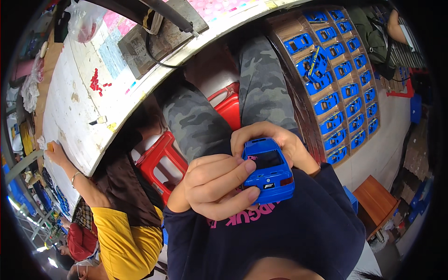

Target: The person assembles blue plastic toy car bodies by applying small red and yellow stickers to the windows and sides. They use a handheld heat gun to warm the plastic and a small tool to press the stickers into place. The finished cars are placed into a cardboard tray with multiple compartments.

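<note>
A blue toy car body (268, 173) is held up in front of my dark shirt, its dark rear window and tail facing up toward me. My left hand (218, 186) grips its left side, fingers bent across the rear and side. Around the front end and right side curls my right hand (275, 138). The car's underside is turned away and hidden, and so are parts of my right fingers.
To my right, a brown tray (311, 39) carries rows of blue toy cars. The white worktable (70, 116) bears small red pieces (95, 84) and a metal plate (133, 49). Red stools (161, 161) stand below. A person in a yellow sleeve (114, 233) works at my left.
</note>
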Tool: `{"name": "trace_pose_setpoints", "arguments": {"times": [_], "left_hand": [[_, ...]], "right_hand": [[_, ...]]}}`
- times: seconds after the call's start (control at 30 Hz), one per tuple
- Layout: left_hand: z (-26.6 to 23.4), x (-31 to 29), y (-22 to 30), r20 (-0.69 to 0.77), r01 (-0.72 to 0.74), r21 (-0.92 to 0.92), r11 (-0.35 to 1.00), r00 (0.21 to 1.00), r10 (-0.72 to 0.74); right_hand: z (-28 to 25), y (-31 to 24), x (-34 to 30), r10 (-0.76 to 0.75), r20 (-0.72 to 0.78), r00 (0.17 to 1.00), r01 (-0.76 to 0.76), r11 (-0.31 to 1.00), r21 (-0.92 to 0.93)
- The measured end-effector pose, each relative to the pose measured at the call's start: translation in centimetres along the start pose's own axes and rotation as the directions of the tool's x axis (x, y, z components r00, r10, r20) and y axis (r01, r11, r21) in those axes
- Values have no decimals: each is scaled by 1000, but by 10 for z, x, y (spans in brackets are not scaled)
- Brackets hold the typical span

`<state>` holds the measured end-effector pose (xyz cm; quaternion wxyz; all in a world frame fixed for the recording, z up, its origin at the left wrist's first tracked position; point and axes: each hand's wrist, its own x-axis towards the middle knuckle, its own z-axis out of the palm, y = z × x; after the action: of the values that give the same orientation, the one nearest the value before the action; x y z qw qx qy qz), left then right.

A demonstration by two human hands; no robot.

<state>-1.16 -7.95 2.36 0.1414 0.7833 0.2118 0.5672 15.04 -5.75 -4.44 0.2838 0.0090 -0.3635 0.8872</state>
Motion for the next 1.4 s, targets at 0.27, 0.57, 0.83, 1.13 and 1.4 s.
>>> {"name": "trace_pose_setpoints", "arguments": {"times": [0.27, 0.57, 0.83, 1.13, 1.4], "left_hand": [[12, 4, -9, -128, 65, -323, 944, 986, -111], [18, 3, -7, -215, -20, -187, 982, 977, -20], [22, 4, -1, -249, -24, -23, 999, 968, 18], [15, 4, 1, -152, -47, 38, 998, 987, 52], [8, 6, 1, -111, -49, 93, 994, 992, 59]], "right_hand": [[21, -5, -3, 88, -213, 973, -58, 988, 144], [7, 3, -1, 16, -63, 998, -8, 992, 123], [2, -1, 3, -2, 32, 999, -1, 996, 89], [-4, 2, 2, -41, 49, 998, 39, 998, 42], [-7, 8, 4, -90, 59, 994, 90, 996, 6]]}}
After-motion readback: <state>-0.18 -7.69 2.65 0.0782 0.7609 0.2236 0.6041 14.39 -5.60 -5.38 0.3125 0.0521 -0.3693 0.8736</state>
